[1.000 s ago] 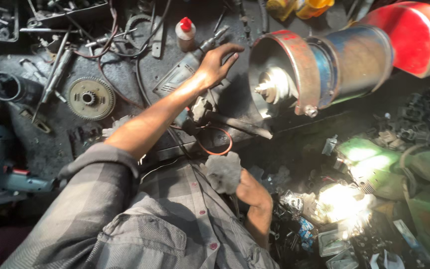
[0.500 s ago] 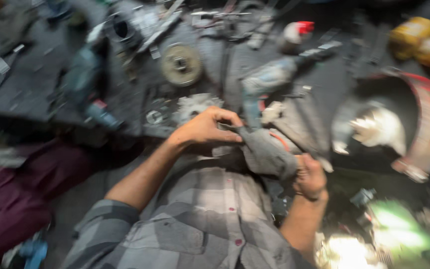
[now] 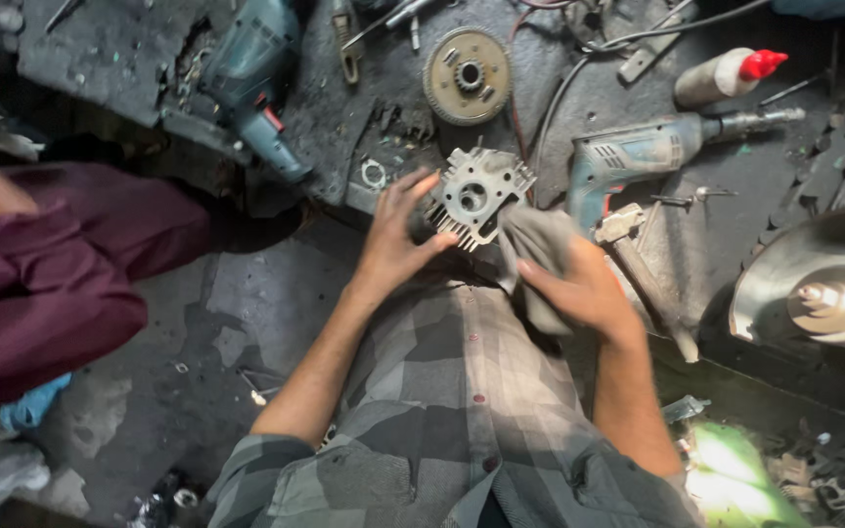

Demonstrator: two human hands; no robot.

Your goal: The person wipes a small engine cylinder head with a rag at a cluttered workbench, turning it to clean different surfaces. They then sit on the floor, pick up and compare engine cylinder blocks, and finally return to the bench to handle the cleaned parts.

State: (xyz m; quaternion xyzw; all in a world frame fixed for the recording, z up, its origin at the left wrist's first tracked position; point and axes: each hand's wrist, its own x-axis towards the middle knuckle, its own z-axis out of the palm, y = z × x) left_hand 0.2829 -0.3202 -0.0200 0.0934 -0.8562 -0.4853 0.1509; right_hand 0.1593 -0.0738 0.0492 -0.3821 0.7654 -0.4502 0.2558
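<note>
Grimy workbench [image 3: 638, 127] is packed. Just past the finned metal casting [image 3: 476, 198] lies a grey power drill [image 3: 638, 152], with a toothed gear [image 3: 467, 75] beyond. Left hand [image 3: 393, 244] grips the casting's near edge, fingers spread. Right hand [image 3: 579, 284] is closed on a grey rag [image 3: 530, 240] pressed against it. Greasy fins look slippery to me, so it could drop.

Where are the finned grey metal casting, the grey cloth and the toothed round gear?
finned grey metal casting [image 3: 474, 198], head view, flat face beside its centre hole
grey cloth [image 3: 532, 244], head view, upper fold
toothed round gear [image 3: 467, 75], head view, hub
</note>
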